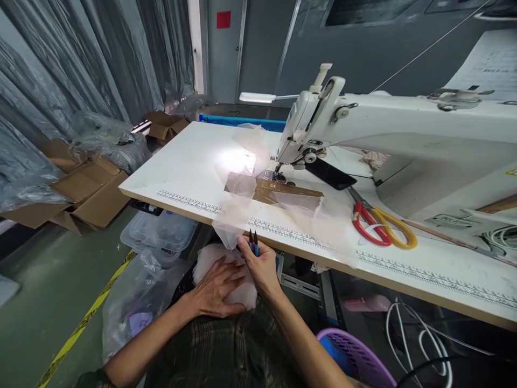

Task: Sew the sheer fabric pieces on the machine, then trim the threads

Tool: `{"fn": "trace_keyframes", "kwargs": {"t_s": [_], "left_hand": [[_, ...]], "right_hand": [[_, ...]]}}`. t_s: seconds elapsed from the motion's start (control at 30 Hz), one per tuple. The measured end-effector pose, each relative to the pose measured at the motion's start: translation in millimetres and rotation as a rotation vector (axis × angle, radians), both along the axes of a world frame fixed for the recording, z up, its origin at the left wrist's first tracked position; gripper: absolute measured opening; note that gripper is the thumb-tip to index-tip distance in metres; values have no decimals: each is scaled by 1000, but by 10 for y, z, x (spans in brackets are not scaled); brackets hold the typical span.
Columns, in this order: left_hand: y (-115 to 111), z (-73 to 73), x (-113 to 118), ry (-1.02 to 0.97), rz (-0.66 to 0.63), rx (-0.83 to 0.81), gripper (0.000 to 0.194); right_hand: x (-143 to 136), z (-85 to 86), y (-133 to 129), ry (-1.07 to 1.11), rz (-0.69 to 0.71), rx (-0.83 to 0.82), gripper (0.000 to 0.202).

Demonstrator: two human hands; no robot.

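Note:
My left hand (pixel 218 288) lies with fingers spread on a folded pile of sheer white fabric (pixel 208 260) in my lap. Near the table's front edge, my right hand (pixel 263 267) is closed round blue-handled thread snips (pixel 256 249), their dark blades pointing up. Its thumb and fingertips are at the lower corner of a sheer white fabric strip (pixel 233 213), which hangs over the edge; whether they pinch it, I cannot tell. The strip runs up towards the needle area of a white sewing machine (pixel 307 121). Another sheer piece (pixel 301 205) lies to the right.
The white table (pixel 181 156) carries red-and-yellow-handled scissors (pixel 379 223) and a dark phone (pixel 331 173). Cardboard boxes (pixel 92 188) stand on the floor at left. Below the table are a clear plastic bin (pixel 159 229), a purple basket (pixel 355 353) and white cables (pixel 420 334).

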State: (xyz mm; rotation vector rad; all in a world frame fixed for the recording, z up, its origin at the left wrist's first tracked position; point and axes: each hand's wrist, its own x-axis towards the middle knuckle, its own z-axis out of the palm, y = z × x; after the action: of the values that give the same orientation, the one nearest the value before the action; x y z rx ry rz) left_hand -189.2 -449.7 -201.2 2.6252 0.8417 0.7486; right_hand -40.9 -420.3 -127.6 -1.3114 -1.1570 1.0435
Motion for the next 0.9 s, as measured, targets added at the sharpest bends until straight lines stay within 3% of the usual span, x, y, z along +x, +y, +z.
{"fn": "trace_keyframes", "kwargs": {"t_s": [0.1, 0.23, 0.3, 0.37, 0.43, 0.5, 0.57, 0.7, 0.8, 0.9], "left_hand": [[1, 261, -102, -326, 129, 172, 36], [-30, 722, -325, -571, 425, 305, 24], [-42, 882, -394, -622, 450, 342, 21], [-44, 960, -402, -669, 376, 310, 17], [-31, 969, -360, -687, 293, 183, 12], [-1, 938, -295, -639, 262, -52, 17], [49, 886, -233, -561, 207, -374, 36], [164, 754, -160, -614, -87, -921, 66], [211, 683, -154, -651, -131, -1091, 62], [211, 685, -174, -616, 32, -1092, 49]], "right_hand": [[-61, 64, -58, -9, 0, 63, 36], [-32, 130, -365, -167, 157, 315, 19], [-8, 148, -539, -212, 267, 429, 10], [7, 157, -678, -224, 383, 489, 7], [12, 156, -769, -201, 466, 482, 10], [11, 148, -814, -173, 509, 432, 11], [9, 133, -830, -154, 524, 389, 12], [30, 91, -833, -137, 534, 328, 15], [90, 61, -822, -155, 539, 295, 16], [189, 35, -751, -177, 565, 250, 17]]}}
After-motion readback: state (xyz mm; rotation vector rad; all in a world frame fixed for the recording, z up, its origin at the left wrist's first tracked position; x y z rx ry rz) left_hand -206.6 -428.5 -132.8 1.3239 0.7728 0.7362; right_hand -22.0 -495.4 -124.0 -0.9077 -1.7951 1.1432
